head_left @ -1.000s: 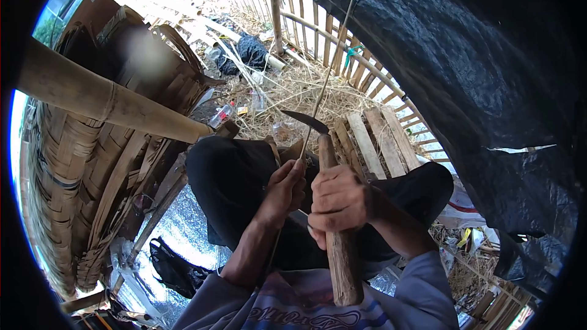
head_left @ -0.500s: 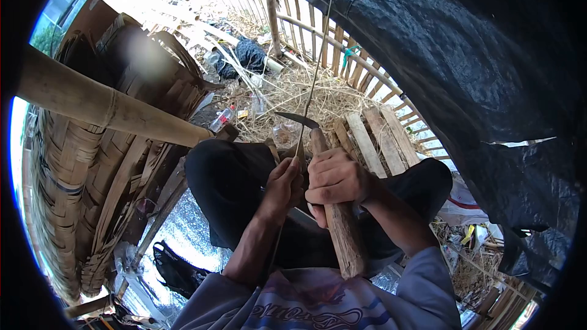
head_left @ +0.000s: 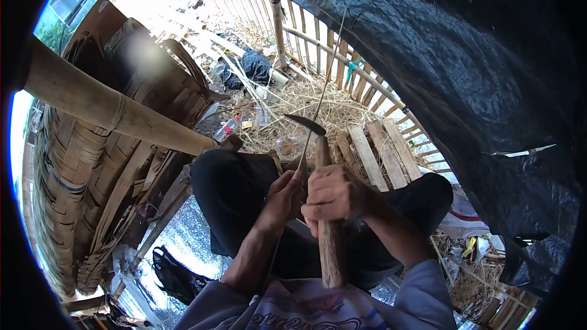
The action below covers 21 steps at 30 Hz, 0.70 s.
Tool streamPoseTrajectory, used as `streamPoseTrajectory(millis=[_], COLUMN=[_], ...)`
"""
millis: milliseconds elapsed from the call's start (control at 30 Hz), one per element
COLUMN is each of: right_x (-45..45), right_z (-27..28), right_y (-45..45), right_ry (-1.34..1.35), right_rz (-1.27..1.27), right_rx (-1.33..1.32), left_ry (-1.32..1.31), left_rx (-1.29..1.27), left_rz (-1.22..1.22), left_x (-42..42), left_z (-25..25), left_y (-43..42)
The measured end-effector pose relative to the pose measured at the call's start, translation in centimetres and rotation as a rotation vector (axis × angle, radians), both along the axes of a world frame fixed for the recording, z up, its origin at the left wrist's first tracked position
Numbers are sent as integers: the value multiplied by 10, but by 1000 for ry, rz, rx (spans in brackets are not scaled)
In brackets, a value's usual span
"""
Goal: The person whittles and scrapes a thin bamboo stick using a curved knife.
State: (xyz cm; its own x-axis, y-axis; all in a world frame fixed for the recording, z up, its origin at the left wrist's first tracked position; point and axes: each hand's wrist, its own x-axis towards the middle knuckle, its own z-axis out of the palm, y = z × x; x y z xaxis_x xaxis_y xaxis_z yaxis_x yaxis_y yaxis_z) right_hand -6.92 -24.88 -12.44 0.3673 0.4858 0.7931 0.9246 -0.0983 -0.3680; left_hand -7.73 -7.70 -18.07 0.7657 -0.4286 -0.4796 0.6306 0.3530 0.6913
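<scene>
My left hand (head_left: 282, 200) is closed around a long, thin bamboo strip (head_left: 326, 76), which rises away from me and leans right toward the fence. The strip's lower part runs down along my left forearm. In my right fist (head_left: 332, 194) is a curved-blade knife (head_left: 331, 253), gripped by the upper part of its thick, rough wooden handle. Its dark blade (head_left: 306, 123) points left and crosses the strip above my left hand; whether the edge touches the strip I cannot tell. The handle's butt end reaches down to my shirt. Both hands are close together between my bent knees.
A thick bamboo pole (head_left: 116, 113) slants in from the left, before stacked woven bamboo panels (head_left: 67, 171). Black plastic sheeting (head_left: 465, 73) hangs at right. Ahead lie straw shavings (head_left: 330, 104), wooden slats (head_left: 369, 157), a plastic bottle (head_left: 227, 128) and a bamboo fence (head_left: 367, 76).
The knife handle has swung more upright, its butt end moving left. The strip's far end leans further right. The whole view has shifted slightly. Both hands keep their hold.
</scene>
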Motion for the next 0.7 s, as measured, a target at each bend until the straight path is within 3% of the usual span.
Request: streamPoseTrajectory(millis=[67, 267, 467, 533, 700], right_x=[5, -13, -12, -20, -3], right_z=[1, 13, 17, 16, 1], right_y=[-12, 5, -6, -1, -11], right_ry=[38, 11, 63, 43, 65], right_rz=[-61, 101, 5, 155, 20], right_rx=[-60, 87, 172, 126, 123], left_ry=[1, -38, 12, 36, -4], left_rx=[66, 151, 69, 86, 99], left_rz=[-44, -26, -47, -51, -70], left_x=[-1, 5, 2, 3, 1], left_z=[1, 7, 9, 20, 8], left_y=[-8, -7, -8, -6, -12])
